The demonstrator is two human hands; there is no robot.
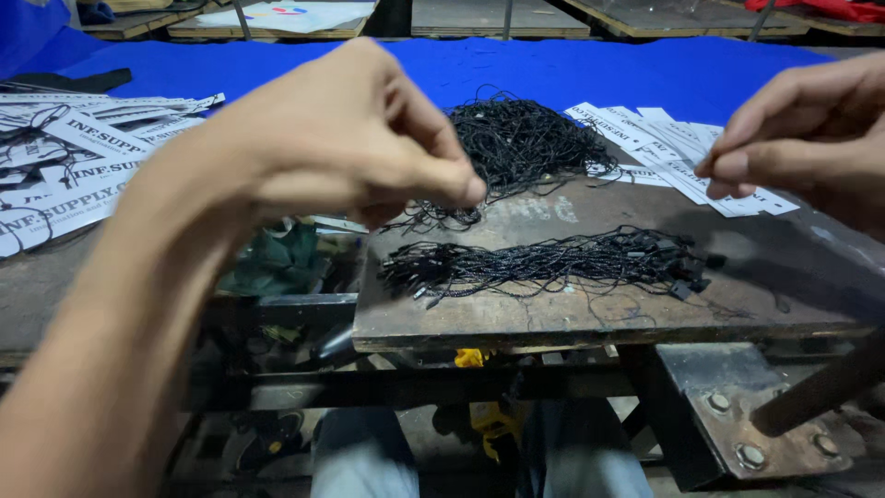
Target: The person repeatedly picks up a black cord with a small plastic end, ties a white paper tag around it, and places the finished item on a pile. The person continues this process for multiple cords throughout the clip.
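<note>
Tangles are the danger: left hand (355,138) pinches its grip together over the near row of thin black looped strings (544,263) on the worn brown desk (590,318); right hand (811,124), fingertips together, hovers over white paper tags (678,152), and neighbouring loops may snag and drag along

Bare board (572,309) lies open before the cord bundle (553,261); tangled cords (525,138) and paper tags (682,152) apparently crowd behind.
</note>
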